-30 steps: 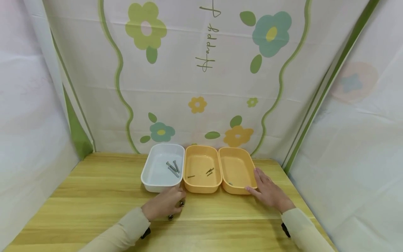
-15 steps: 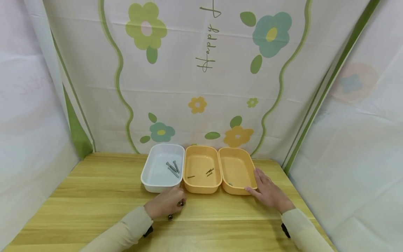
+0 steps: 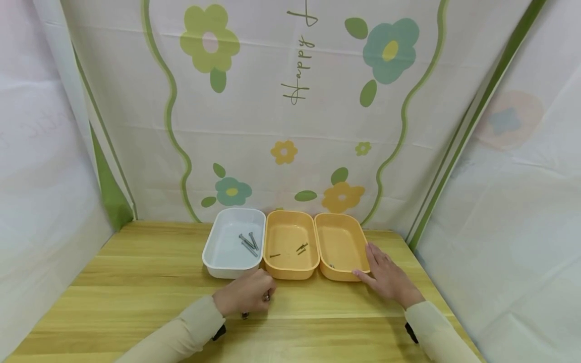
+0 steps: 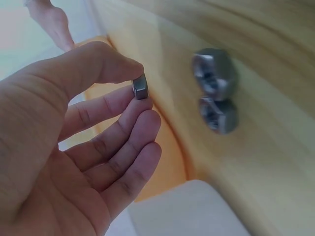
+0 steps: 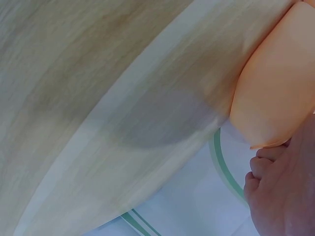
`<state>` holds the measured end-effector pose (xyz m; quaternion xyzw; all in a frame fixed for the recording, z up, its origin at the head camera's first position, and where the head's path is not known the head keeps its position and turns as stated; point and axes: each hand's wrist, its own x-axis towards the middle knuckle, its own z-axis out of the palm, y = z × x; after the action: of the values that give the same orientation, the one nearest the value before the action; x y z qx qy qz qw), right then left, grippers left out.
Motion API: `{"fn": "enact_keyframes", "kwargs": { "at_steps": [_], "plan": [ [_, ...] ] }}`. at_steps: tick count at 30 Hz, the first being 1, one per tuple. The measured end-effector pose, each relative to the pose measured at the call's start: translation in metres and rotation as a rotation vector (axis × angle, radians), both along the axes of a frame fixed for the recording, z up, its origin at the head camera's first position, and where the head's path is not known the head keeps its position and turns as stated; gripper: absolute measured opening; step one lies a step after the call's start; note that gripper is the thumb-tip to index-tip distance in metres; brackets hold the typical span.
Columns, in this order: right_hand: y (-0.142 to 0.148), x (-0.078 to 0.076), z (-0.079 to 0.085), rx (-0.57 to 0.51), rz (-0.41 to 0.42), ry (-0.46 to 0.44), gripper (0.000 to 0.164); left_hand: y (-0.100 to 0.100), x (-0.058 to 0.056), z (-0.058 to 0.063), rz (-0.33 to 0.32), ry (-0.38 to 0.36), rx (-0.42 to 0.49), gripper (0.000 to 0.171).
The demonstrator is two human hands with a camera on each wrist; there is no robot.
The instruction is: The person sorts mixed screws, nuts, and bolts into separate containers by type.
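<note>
My left hand pinches a metal hex nut between thumb and index finger, just above the table in front of the trays. In the left wrist view, two more nuts lie touching on the wood beside that hand; the head view mostly hides them. At the near right corner of the right orange tray, my right hand rests with its thumb on the front rim and its fingers along the side. A small metal piece sits inside that tray, too small to identify.
On the left stands a white tray holding several long bolts. The middle orange tray contains several small screws. All three trays stand side by side against a patterned cloth backdrop at the table's far edge.
My left hand has shifted slightly to the right, away from a nut on the table, keeping its pinch on the other nut. The right hand has stayed at the tray corner.
</note>
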<state>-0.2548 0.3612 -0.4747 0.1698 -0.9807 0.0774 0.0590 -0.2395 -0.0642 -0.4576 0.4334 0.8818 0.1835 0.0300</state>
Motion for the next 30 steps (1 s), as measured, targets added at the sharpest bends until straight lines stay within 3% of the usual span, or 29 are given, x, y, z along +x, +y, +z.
{"fn": "enact_keyframes", "kwargs": {
  "at_steps": [9, 15, 25, 30],
  "plan": [
    [0.001, -0.001, -0.001, 0.028, -0.003, 0.011, 0.094, 0.016, -0.002, 0.020, -0.005, 0.057, -0.037, 0.018],
    [0.001, -0.001, 0.000, 0.025, -0.003, 0.002, 0.094, 0.032, -0.005, 0.036, -0.007, 0.146, -0.063, 0.019],
    [-0.001, 0.000, 0.000, 0.013, -0.008, -0.009, 0.095, 0.065, -0.020, 0.060, -0.020, 0.241, -0.061, 0.021],
    [0.000, 0.000, -0.001, 0.013, -0.009, -0.012, 0.095, 0.078, -0.028, 0.066, -0.012, 0.289, -0.055, 0.021]
  ]
}}
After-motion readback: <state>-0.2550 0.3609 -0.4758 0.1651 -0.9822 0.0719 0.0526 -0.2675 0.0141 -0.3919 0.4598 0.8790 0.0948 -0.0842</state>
